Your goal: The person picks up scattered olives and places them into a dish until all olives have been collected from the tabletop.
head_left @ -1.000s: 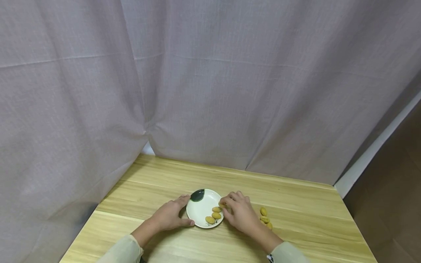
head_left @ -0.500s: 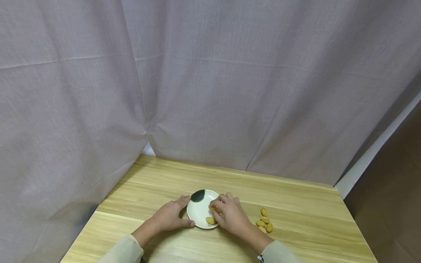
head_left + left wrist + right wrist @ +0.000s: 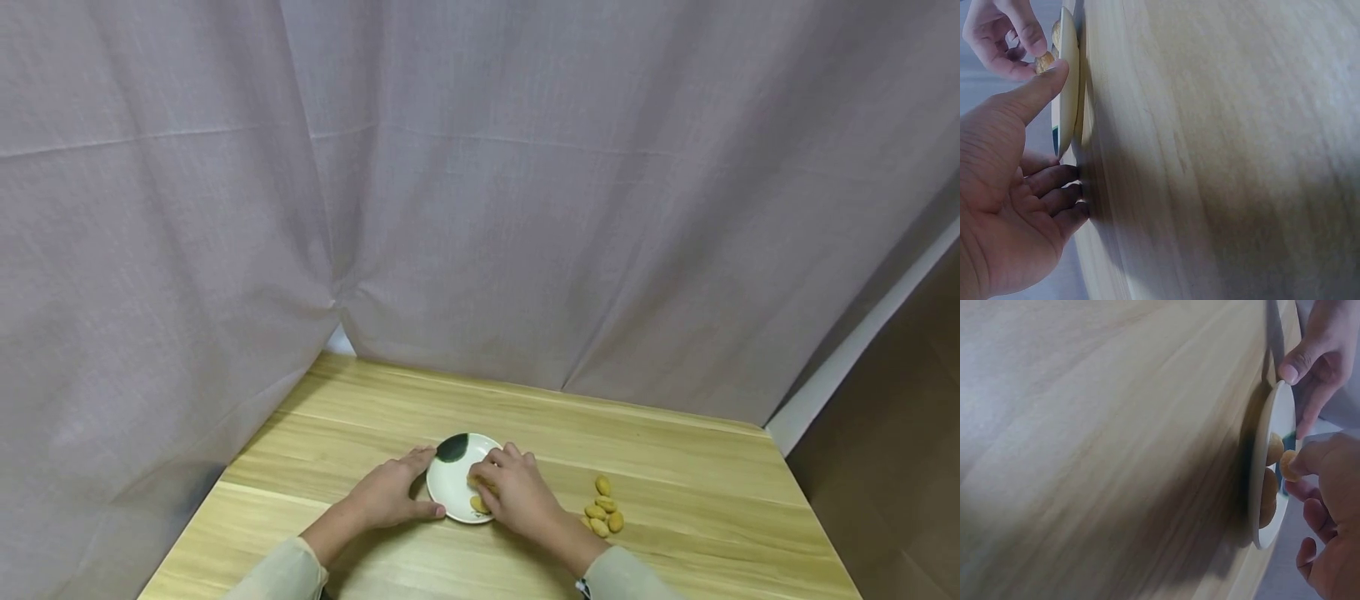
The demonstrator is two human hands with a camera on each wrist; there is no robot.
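In the head view, a small round white plate (image 3: 447, 485) with a dark green patch lies on the table. My left hand (image 3: 386, 493) holds its left rim, the thumb (image 3: 1052, 76) on the near edge and the fingers farther round. Over the plate's right side, my right hand (image 3: 519, 493) pinches a small yellow oval piece (image 3: 1289, 465) between thumb and forefinger. Several similar pieces (image 3: 1268, 490) lie on the plate along its right side, as the right wrist view shows. From above, the right hand hides most of them, leaving one piece (image 3: 479, 505) plainly visible.
To the right of the plate, several loose yellow oval pieces (image 3: 605, 504) lie together on the wooden table (image 3: 697, 500), partly behind the right forearm. Grey cloth (image 3: 480, 250) hangs behind the table and along its left side.
The right hand has moved leftward and slightly down, from the plate's right rim to over the plate. More of the loose pieces now show beside the forearm. The left hand stays at the rim.
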